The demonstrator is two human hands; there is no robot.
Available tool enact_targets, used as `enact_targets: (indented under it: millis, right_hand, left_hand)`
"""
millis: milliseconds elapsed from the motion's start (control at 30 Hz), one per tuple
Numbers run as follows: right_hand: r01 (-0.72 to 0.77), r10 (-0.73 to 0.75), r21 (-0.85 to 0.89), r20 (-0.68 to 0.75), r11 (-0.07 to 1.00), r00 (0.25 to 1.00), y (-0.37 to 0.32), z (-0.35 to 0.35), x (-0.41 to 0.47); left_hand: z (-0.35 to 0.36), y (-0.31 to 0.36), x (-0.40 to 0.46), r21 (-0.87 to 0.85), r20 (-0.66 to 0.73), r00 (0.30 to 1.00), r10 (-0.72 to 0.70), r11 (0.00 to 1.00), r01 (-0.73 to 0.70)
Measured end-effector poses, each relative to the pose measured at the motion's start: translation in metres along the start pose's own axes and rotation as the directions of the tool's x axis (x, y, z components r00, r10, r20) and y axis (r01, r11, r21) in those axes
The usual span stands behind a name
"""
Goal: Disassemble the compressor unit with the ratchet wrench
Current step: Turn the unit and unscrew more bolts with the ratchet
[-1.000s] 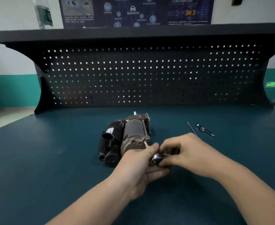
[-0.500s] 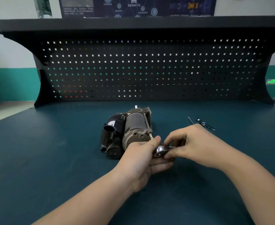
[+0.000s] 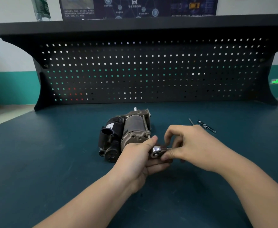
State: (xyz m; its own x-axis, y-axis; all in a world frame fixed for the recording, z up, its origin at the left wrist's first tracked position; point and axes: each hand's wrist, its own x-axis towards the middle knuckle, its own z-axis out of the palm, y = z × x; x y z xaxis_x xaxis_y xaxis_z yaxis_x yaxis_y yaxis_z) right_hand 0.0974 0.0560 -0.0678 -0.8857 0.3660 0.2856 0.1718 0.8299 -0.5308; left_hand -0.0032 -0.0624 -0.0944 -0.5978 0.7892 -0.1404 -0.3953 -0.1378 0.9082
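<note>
Centrally, both hands meet just in front of the compressor unit [image 3: 126,134], above the dark teal bench top [image 3: 52,162]. The left hand [image 3: 139,162] comes in from below left, its fingers curled under the shiny head of the ratchet wrench [image 3: 156,151] and its thumb stretched forward toward the near end of the compressor. The right hand [image 3: 189,145] reaches in from the right, with thumb and bent forefinger pinching the wrench just beside that head; the rest of the tool is hidden under this hand, so its handle cannot be made out. The compressor lies on its side, a grey cylinder next to a black housing, its near end partly covered by the left hand. Well to the right of it, beyond the right hand, a thin rod [image 3: 191,121] and a small metal tool piece [image 3: 206,126] lie on the bench. Behind stands a black pegboard [image 3: 151,71] under a shelf [image 3: 135,25], with a bottle [image 3: 41,9] and a poster [image 3: 138,7] above.
</note>
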Motion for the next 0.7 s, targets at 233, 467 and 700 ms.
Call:
enact_targets:
  millis: [233,467,700]
  right_hand:
    - [-0.251,0.199,-0.244,-0.217,0.937,0.956,0.009,-0.015,0.002]
    - [-0.340,0.662,0.737,-0.191,0.584,0.725,0.014,-0.021,0.006]
    - [0.023,0.680,0.965,-0.202,0.263,0.705,0.012,-0.004,0.018]
  left_hand:
    - [0.021,0.008,0.013,-0.146,-0.059,0.992,-0.112,0.984,0.102]
    - [0.036,0.007,0.020,-0.396,-0.056,0.990,-0.129,0.913,0.097]
    - [0.033,0.001,0.016,-0.480,-0.002,0.995,-0.095,0.873,0.083]
